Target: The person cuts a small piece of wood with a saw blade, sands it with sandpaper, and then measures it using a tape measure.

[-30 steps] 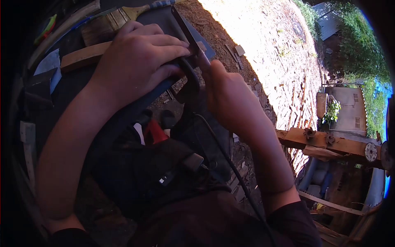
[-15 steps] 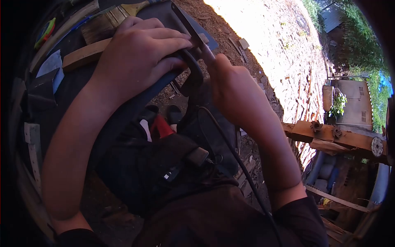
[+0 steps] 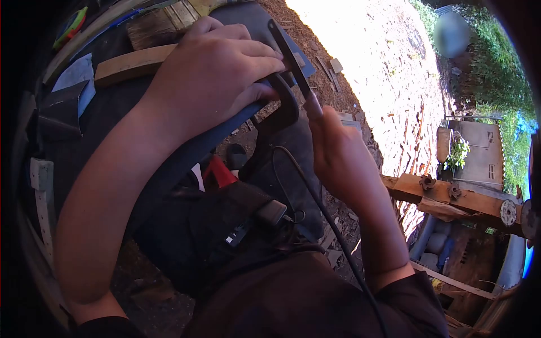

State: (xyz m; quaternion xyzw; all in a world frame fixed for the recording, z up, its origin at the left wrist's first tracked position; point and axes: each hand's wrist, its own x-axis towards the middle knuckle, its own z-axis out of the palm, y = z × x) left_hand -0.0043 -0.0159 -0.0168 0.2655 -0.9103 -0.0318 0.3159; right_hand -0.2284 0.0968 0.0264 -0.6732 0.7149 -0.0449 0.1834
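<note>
A long, narrow, dark metal blade [image 3: 288, 53] with a small hole near its tip slants across the table's end. My right hand [image 3: 340, 149] is closed round its pale handle [image 3: 313, 106]. My left hand [image 3: 217, 70] bends over the table edge beside the blade, fingertips close to the metal. Between its thumb and fingers is the end of a curved dark piece [image 3: 289, 102], which hooks downward past the edge; whether something smaller is also pinched there I cannot tell. A curved wooden block [image 3: 132, 65] lies by my left wrist on the dark tabletop [image 3: 107, 115].
A wide brush [image 3: 160, 23] lies at the table's back, near folded grey sheets [image 3: 73, 84]. A black cable [image 3: 321, 208] runs from a small device [image 3: 272, 211] on my lap past my right arm. Wood scraps [image 3: 336, 66] litter the ground. A wooden beam [image 3: 451, 194] stands at right.
My right hand has drawn the blade right and down, away from my left hand. The view has shifted slightly, while the left hand keeps its place on the table edge.
</note>
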